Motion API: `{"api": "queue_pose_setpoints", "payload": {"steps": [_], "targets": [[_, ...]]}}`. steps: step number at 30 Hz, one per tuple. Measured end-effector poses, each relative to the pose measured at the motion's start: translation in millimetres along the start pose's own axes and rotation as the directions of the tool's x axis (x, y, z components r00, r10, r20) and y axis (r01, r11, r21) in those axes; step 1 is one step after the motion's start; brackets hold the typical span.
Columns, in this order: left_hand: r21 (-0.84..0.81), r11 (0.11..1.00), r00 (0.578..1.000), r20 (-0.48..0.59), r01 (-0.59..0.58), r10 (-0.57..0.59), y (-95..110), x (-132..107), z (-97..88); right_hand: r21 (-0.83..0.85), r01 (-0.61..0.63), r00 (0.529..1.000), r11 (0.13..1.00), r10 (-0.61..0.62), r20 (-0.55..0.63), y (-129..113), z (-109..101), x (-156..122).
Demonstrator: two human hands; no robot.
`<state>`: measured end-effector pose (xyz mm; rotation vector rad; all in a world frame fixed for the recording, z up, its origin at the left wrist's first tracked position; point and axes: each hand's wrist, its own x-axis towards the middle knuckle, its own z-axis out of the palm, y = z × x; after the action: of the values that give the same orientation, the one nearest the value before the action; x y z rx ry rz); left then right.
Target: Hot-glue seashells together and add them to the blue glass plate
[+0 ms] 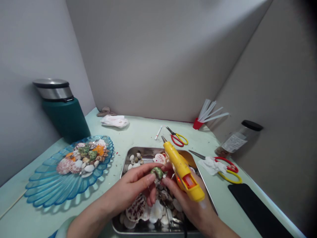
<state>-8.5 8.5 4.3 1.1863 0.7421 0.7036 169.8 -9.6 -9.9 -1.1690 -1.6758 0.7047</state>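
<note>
Pinched in the fingertips of my left hand (135, 182) is a green snail shell (158, 172), held over a metal tray (163, 150) of shells. My right hand (190, 201) grips a yellow hot glue gun (181, 165), its nozzle pointing up and away to the left and a red light glowing at its side. The right fingertips also reach the shell's right side. Below both hands, a brown-and-white scallop shell (136, 208) and several white shells lie in the tray. A ridged blue plate (56, 185) at the left bears a cluster of shells.
Behind the plate stands a green flask (65, 115). Scissors (177, 136) lie beyond the tray; larger scissors (228, 168) and tissue (213, 165) are at the right. Further off are glue sticks (210, 110) in a red cup (198, 124), a jar (234, 140) and a black slab (257, 208).
</note>
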Motion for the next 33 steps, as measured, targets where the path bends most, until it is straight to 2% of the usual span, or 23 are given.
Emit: {"api": "queue_pose_setpoints", "payload": {"steps": [5, 15, 21, 33], "targets": [[-0.01, 1.0, 1.0, 0.0, 0.002, -0.002, 0.6, -1.5, 1.0, 0.016, -0.028, 1.0, 0.999, 0.028, 0.002, 0.6, 0.6, -1.0], [0.022, 1.0, 1.0, -0.019, 0.013, -0.013, 1.9, -1.3, 1.7, -0.019, 0.039, 0.999, 0.999, -0.039, 0.022, -0.4, -0.6, 1.5], [0.024, 1.0, 1.0, -0.01, 0.01, -0.01, 1.7, -1.2, 1.7, 0.008, 0.038, 0.999, 0.999, -0.038, 0.008, 2.6, 0.4, -0.3], [0.127, 0.992, 1.0, -0.007, 0.003, -0.002, -2.0, -3.4, -1.5, 0.007, 0.042, 0.999, 0.999, -0.042, 0.02, 3.7, 1.6, 0.1]]}}
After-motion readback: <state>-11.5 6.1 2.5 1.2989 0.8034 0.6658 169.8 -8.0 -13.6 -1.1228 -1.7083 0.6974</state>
